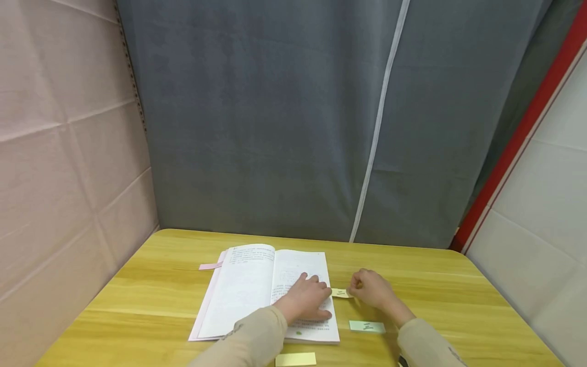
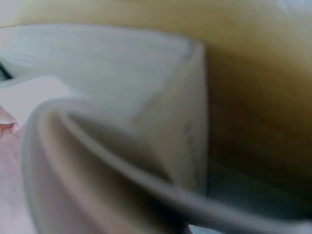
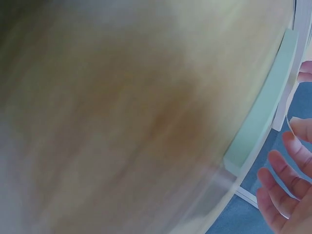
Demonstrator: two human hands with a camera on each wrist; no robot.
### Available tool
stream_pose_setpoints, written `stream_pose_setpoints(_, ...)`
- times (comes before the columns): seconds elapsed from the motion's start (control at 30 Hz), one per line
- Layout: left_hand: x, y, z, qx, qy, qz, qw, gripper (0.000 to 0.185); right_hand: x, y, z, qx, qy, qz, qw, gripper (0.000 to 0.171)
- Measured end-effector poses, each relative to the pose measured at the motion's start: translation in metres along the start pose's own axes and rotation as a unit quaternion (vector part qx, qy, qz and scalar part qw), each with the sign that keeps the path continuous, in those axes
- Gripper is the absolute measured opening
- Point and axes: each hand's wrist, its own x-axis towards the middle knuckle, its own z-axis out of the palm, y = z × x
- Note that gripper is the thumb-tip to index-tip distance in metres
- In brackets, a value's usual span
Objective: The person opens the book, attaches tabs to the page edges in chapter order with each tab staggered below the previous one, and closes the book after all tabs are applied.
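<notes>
In the lower middle of the head view an open book lies on the wooden table, its printed pages facing up. A pink strip juts from the left edge of the book, one end held among the leaves and the other out over the table.

The left hand rests on the right page with its fingers spread, the thumb apart and pointing towards the right edge of the page. Right of that, the right hand pinches the outer end of a small yellow strip between thumb and forefinger; dark marks show on it. The strip's inner end meets the right edge of the book, next to the left hand's fingers, and I cannot tell whether it is tucked between leaves or only touching them. In the right wrist view the other fingers of the right hand are loosely bent at the right edge of the frame, near a pale green pad.

A yellow pad lies at the bottom edge of the head view, just below the book. A grey curtain fills the upper middle
</notes>
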Motion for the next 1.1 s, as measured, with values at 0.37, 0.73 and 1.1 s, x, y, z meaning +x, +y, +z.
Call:
stream_pose_setpoints(0.37, -0.0013, -0.0001, 0.0033, -0.012, -0.003, 0.004, 0.9999, 0.048, -0.0006, -0.0003, 0.0013, -0.01, -0.002, 0.0, 1.0, 0.019)
stream_pose_setpoints(0.73, -0.0024, -0.0004, 0.0006, -0.014, 0.004, 0.007, 0.9999, 0.045, -0.0009, -0.0002, -0.0001, -0.013, -0.003, -0.009, 1.0, 0.018)
stream_pose_setpoints(1.1, -0.0101, 0.0008, 0.0004, -0.021, 0.004, -0.009, 0.9997, 0.048, -0.0075, -0.0002, -0.005, -0.026, 0.029, -0.031, 0.999, 0.012)
